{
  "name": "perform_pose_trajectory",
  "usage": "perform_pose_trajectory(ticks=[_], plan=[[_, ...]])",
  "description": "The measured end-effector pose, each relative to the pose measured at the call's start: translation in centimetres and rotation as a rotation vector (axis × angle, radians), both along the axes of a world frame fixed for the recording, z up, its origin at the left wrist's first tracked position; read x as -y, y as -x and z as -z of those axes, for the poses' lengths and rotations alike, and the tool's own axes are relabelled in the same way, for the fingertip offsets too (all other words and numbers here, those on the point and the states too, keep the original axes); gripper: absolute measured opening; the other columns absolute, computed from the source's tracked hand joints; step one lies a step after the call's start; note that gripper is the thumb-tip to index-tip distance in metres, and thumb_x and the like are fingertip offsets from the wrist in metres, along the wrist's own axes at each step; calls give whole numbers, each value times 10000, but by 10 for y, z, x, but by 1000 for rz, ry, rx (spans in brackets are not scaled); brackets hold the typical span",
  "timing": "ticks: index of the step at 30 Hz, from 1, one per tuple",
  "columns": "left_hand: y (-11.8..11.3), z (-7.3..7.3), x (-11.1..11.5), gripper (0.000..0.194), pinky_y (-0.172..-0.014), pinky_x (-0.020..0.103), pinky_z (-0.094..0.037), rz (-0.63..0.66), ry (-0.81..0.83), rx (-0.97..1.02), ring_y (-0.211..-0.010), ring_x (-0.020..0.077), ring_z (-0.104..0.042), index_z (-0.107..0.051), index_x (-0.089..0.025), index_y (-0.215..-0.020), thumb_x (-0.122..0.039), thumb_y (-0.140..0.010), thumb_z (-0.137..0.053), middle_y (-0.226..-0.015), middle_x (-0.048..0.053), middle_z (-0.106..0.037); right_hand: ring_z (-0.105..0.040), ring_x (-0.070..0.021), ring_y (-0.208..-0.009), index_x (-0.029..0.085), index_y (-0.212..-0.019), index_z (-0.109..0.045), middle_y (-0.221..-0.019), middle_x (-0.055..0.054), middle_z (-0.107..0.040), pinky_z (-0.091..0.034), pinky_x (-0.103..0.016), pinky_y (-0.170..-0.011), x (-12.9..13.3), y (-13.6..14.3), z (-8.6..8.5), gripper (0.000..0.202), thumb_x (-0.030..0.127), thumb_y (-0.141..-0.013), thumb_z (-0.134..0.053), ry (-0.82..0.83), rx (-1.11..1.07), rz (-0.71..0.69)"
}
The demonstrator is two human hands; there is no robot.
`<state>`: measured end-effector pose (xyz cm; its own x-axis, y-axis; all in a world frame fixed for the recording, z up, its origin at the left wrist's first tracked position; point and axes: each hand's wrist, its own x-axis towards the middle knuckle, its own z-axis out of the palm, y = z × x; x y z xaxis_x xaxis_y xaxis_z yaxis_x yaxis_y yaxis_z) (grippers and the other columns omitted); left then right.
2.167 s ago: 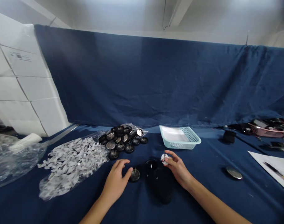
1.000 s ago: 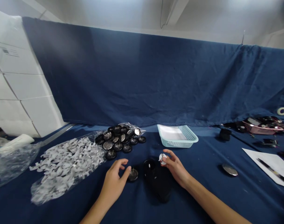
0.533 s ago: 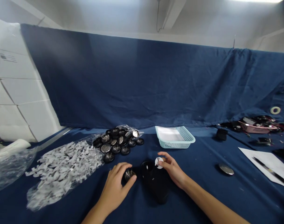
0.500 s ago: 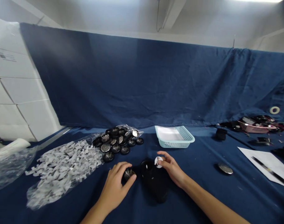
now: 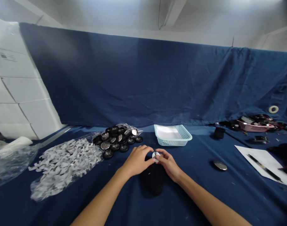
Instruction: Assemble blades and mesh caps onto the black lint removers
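- One blue cloth (image 5: 185,204) covers the work surface, with a blue curtain (image 5: 134,78) behind and white boxes (image 5: 35,113) at far left.
- Black round pieces (image 5: 115,139) lie heaped left of the pale basket (image 5: 173,142); whitish clips (image 5: 68,160) (quite a tangle) sit on plastic, farther left.
- The white disc (image 5: 155,156), small with a dark mark, is between the hands, near a black object (image 5: 152,183).
- The right hand (image 5: 170,166) pinches it narrowly; the left hand (image 5: 137,160) curls close, its hold unclear.
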<state>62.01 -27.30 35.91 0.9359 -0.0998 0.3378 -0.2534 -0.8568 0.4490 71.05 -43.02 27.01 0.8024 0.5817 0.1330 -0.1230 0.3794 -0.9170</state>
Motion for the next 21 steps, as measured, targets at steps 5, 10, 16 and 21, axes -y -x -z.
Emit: perform_pose_trajectory(ticks=[5,10,16,21], plan=[[-10,-5,-1,230,-808,292,-482,101,204,-70,-900,194,-640,-672,-247,-1001,-396,-847,-591,-966,17,-696,-608,-158,-737,222,-1037,-625,-820,-8,-676,-467,-297,-715,-1,1,-1,394,373,-713,-791,12,57,23],[-4,6,-4,175,-804,280,-502,105,424,-103,-856,180,-671,-676,-213,-933,-336,-851,-581,-894,15,-726,-602,-149,-720,212,-910,-637,-780,9,-663,-466,-281,-713,-3,9,-5,313,358,-696,-811,45,164,73],[-4,10,-1,125,-794,286,-514,93,434,-52,-836,180,-677,-689,-215,-899,-242,-824,-592,-868,10,-736,-605,-188,-751,211,-915,-642,-813,-18,-675,-466,-309,-701,-2,15,-8,304,382,-712,-792,127,324,110],[-5,21,-2,121,-763,259,-507,61,425,4,-809,167,-674,-702,-217,-875,-255,-823,-599,-860,2,-733,-617,-218,-862,224,-969,-634,-923,-44,-683,-473,-333,-755,0,14,-4,303,399,-753,-754,168,399,139]])
